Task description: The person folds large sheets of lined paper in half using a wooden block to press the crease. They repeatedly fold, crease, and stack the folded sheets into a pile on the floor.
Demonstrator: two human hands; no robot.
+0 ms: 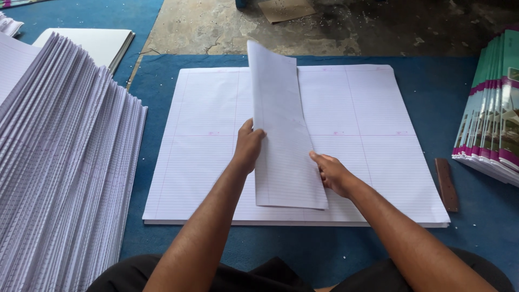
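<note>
A large stack of ruled white sheets [367, 108] lies flat on the blue mat in front of me. Over its middle stands a folded ruled sheet [281, 135], long and narrow, tilted up from the stack. My left hand [247, 147] grips the folded sheet's left edge with thumb and fingers. My right hand [331, 173] holds its right edge lower down, fingers against the paper.
A tall fanned pile of folded ruled sheets [65, 162] fills the left side. Green and purple booklet covers [494, 108] are stacked at the right edge. A brown wooden strip [446, 184] lies on the blue mat [465, 227]. Bare concrete floor [351, 27] lies beyond.
</note>
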